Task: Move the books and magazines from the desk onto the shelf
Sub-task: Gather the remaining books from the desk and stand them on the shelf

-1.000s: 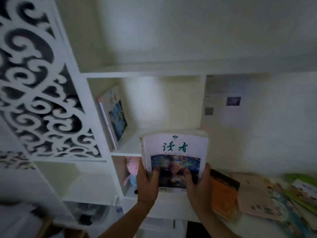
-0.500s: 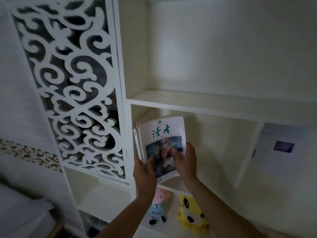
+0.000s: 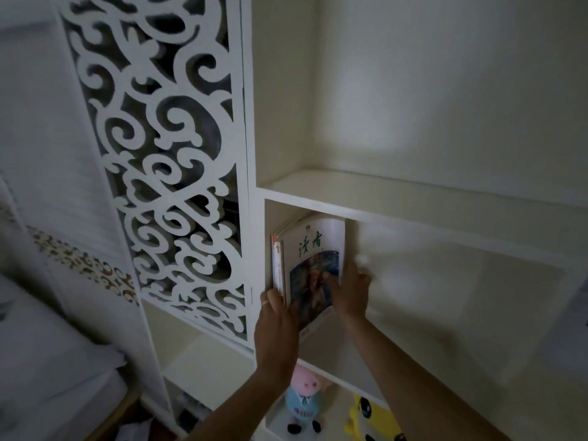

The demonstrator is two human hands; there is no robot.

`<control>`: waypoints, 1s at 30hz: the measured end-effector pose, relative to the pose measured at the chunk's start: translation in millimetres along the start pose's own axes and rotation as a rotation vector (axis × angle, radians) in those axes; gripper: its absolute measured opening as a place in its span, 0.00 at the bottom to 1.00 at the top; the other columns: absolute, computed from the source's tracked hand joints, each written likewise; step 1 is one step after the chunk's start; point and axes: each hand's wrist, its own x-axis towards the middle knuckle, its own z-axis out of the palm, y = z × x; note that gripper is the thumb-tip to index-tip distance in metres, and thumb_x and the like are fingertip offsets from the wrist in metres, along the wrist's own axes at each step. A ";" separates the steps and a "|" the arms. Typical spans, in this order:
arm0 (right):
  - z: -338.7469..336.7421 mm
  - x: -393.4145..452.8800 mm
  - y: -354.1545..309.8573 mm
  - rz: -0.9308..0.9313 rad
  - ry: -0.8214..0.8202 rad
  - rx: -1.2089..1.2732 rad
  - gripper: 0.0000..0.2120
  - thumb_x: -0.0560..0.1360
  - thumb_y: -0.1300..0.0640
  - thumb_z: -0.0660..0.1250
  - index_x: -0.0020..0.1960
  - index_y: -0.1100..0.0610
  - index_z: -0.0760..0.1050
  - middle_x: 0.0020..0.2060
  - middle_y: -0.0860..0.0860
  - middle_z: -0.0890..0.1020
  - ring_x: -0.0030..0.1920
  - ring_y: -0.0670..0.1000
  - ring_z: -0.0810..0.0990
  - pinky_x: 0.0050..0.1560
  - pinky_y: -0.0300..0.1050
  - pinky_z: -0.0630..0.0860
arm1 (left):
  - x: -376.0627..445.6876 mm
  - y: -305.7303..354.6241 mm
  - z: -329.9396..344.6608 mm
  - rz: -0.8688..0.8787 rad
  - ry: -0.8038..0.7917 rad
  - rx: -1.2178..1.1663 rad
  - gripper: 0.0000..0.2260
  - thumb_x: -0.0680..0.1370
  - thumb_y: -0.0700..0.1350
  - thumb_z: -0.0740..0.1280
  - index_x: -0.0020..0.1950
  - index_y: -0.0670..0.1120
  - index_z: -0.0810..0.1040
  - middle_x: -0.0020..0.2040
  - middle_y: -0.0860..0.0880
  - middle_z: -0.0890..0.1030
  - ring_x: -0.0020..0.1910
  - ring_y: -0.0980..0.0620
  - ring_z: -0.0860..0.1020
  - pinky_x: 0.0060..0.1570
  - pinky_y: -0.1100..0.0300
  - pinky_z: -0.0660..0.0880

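Left hand point(image 3: 276, 326) grips the magazine's lower spine edge, fingers curled round it, ring on one finger. Right hand point(image 3: 350, 289) presses flat on the cover, fingers spread. Magazine point(image 3: 313, 265) stands nearly upright at the left end of the shelf point(image 3: 413, 214) cubby, against another book point(image 3: 276, 265). Plush toys point(image 3: 305, 399) sit in the compartment below.

Off-task items around my view, dim light.
I see a white scrollwork panel point(image 3: 165, 160) at left, with a leopard-pattern strip point(image 3: 86, 268) low on the wall beside it. In the lower cubby, a pink pig plush point(image 3: 304, 399) stands just beside a yellow plush point(image 3: 372, 418), which is partly cut off by the frame's bottom edge.
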 end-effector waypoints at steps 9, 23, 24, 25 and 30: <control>6.5 -54.3 13.7 -0.049 -0.357 0.065 0.40 0.66 0.45 0.80 0.72 0.48 0.65 0.67 0.51 0.72 0.63 0.50 0.76 0.57 0.46 0.78 | 7.5 -11.0 -16.9 -0.036 -0.184 0.109 0.12 0.83 0.55 0.61 0.53 0.47 0.76 0.42 0.48 0.84 0.38 0.50 0.84 0.38 0.55 0.83; 10.5 -62.9 -12.9 -0.080 -0.735 0.160 0.60 0.66 0.53 0.81 0.79 0.42 0.39 0.73 0.44 0.68 0.75 0.50 0.67 0.74 0.56 0.67 | 17.4 8.4 -19.2 -0.290 -0.114 -0.067 0.15 0.81 0.54 0.67 0.55 0.43 0.80 0.49 0.44 0.85 0.44 0.45 0.85 0.43 0.52 0.84; 10.1 -64.2 -14.6 -0.087 -0.727 0.133 0.61 0.66 0.50 0.81 0.81 0.45 0.38 0.75 0.46 0.67 0.75 0.51 0.67 0.75 0.56 0.66 | 17.4 9.8 -20.4 -0.287 -0.114 -0.063 0.15 0.81 0.54 0.67 0.56 0.43 0.80 0.49 0.44 0.85 0.44 0.45 0.85 0.43 0.53 0.83; 9.7 -65.5 -17.0 -0.092 -0.714 0.100 0.63 0.65 0.47 0.81 0.81 0.46 0.36 0.75 0.48 0.68 0.75 0.52 0.67 0.74 0.57 0.67 | 17.2 11.2 -21.7 -0.282 -0.115 -0.056 0.15 0.81 0.54 0.66 0.56 0.42 0.80 0.49 0.43 0.85 0.44 0.45 0.85 0.43 0.53 0.83; -0.8 -58.6 -39.5 -0.335 -0.600 0.007 0.63 0.67 0.54 0.80 0.79 0.40 0.33 0.79 0.52 0.61 0.77 0.54 0.64 0.71 0.56 0.71 | 21.4 9.2 -27.1 -0.255 -0.145 0.021 0.15 0.81 0.55 0.66 0.50 0.44 0.82 0.42 0.47 0.85 0.33 0.52 0.79 0.33 0.63 0.77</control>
